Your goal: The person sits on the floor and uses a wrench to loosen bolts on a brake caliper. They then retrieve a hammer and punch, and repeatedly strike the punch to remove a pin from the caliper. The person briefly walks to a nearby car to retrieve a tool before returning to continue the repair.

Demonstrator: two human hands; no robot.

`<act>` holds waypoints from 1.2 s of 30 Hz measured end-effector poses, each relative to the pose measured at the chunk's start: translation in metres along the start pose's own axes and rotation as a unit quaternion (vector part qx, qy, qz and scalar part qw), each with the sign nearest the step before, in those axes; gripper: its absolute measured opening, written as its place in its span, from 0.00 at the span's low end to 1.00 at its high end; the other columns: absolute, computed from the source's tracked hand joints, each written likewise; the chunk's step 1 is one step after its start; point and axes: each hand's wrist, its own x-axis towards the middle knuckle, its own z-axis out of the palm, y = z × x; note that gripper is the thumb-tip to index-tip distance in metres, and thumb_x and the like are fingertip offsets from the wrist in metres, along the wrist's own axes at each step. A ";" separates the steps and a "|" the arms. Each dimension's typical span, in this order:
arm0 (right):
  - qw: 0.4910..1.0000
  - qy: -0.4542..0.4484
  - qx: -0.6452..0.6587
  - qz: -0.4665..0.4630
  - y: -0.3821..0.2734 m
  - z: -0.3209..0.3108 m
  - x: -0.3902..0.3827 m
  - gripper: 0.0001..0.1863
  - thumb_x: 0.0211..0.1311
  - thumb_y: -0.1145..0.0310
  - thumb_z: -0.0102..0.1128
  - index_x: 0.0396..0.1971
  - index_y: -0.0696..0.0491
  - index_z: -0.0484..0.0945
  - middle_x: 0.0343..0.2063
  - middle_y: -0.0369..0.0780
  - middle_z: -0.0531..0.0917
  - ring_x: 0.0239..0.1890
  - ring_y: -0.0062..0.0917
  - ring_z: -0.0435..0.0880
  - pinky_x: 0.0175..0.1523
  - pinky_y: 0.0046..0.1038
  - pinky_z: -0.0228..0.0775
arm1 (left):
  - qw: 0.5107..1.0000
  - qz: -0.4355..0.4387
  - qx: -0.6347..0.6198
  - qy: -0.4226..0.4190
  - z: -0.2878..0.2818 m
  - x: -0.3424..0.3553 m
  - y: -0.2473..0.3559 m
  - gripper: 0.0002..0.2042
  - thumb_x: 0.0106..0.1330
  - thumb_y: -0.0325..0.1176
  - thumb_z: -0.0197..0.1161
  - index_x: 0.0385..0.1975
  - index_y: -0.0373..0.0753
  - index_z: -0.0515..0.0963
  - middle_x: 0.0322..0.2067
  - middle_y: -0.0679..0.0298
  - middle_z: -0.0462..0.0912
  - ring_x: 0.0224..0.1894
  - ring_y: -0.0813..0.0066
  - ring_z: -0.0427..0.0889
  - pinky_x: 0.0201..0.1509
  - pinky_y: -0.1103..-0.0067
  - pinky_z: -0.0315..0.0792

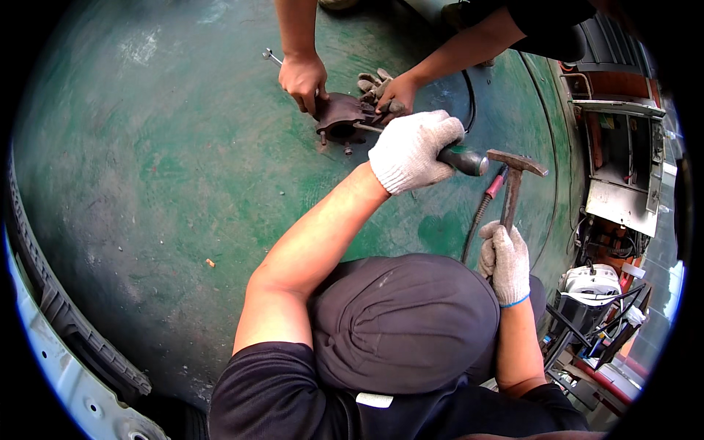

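My left hand, in a white knit glove, grips a screwdriver with a dark green handle. Its shaft points left at a rusty brown metal part on the green floor. My right hand, also gloved, holds a hammer by its handle, head up, just right of the screwdriver's handle end. Another person's two bare hands steady the rusty part from the far side.
A wrench and a grey glove lie by the other person's hands. A black hose runs across the green floor. A tyre and white car body fill the lower left; a machine stands right.
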 end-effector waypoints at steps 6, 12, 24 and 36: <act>1.000 -0.007 -0.003 -0.002 0.002 0.000 0.002 0.14 0.84 0.62 0.50 0.45 0.59 0.77 0.18 0.33 0.71 0.16 0.17 0.66 0.22 0.24 0.61 | 0.999 0.021 -0.003 -0.037 0.004 0.000 0.000 0.16 0.48 0.37 0.75 0.36 0.45 0.78 0.34 0.58 0.82 0.39 0.50 0.86 0.41 0.60 0.80; 1.000 -0.003 0.002 0.004 0.000 0.000 0.002 0.14 0.84 0.62 0.50 0.45 0.59 0.77 0.18 0.33 0.72 0.16 0.17 0.66 0.22 0.24 0.61 | 0.998 0.040 -0.010 -0.044 0.002 -0.002 -0.002 0.17 0.48 0.38 0.78 0.35 0.43 0.81 0.32 0.58 0.82 0.36 0.52 0.86 0.39 0.64 0.80; 1.000 -0.015 -0.009 0.003 -0.001 0.000 0.006 0.15 0.84 0.62 0.50 0.45 0.59 0.77 0.18 0.32 0.72 0.16 0.16 0.66 0.22 0.23 0.61 | 0.998 0.037 -0.016 -0.050 0.001 0.001 -0.001 0.16 0.47 0.36 0.77 0.35 0.42 0.81 0.32 0.58 0.82 0.36 0.51 0.86 0.39 0.65 0.80; 0.956 -0.107 0.105 -0.254 0.031 -0.001 -0.005 0.20 0.80 0.53 0.56 0.45 0.57 0.80 0.22 0.35 0.77 0.21 0.18 0.72 0.28 0.24 0.64 | 0.993 0.052 -0.002 -0.107 -0.003 0.006 -0.005 0.16 0.46 0.33 0.75 0.36 0.44 0.82 0.31 0.60 0.81 0.35 0.53 0.85 0.38 0.64 0.78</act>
